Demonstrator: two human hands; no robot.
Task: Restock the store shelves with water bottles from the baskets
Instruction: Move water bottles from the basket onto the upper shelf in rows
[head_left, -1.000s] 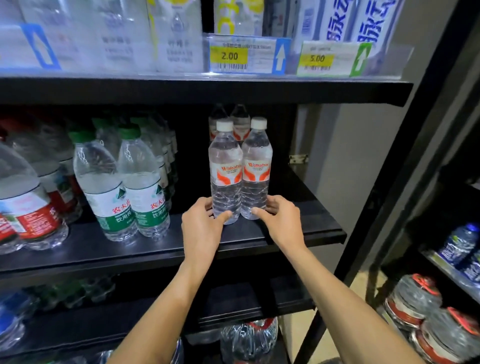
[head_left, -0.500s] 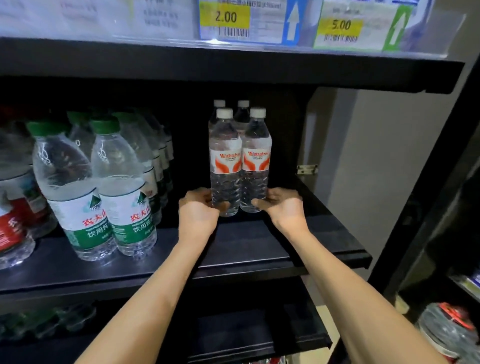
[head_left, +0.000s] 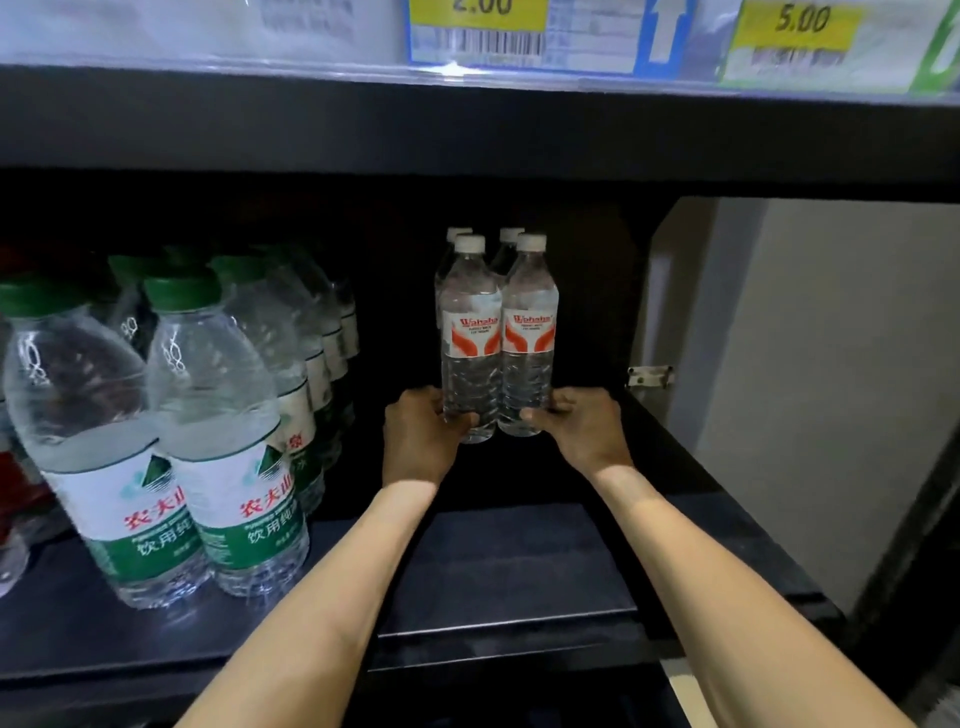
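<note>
Deep on the shelf (head_left: 519, 561), the left bottle (head_left: 470, 343) and the right bottle (head_left: 529, 338) now stand upright and touching, close against the rear pair (head_left: 511, 236) behind them. A second ago they stood nearer the front edge, with a gap to that pair. The left hand (head_left: 421, 441) wraps the base of the left bottle, thumb across its front. The right hand (head_left: 584, 428) grips the base of the right bottle the same way. Both arms reach further in than before. The green-capped bottles (head_left: 218, 431) stand apart to the left, untouched. The push back looks nearly done. With four bottles in this row and bare shelf in front, the likely next step is letting go and fetching more from the baskets, which are out of view.
</note>
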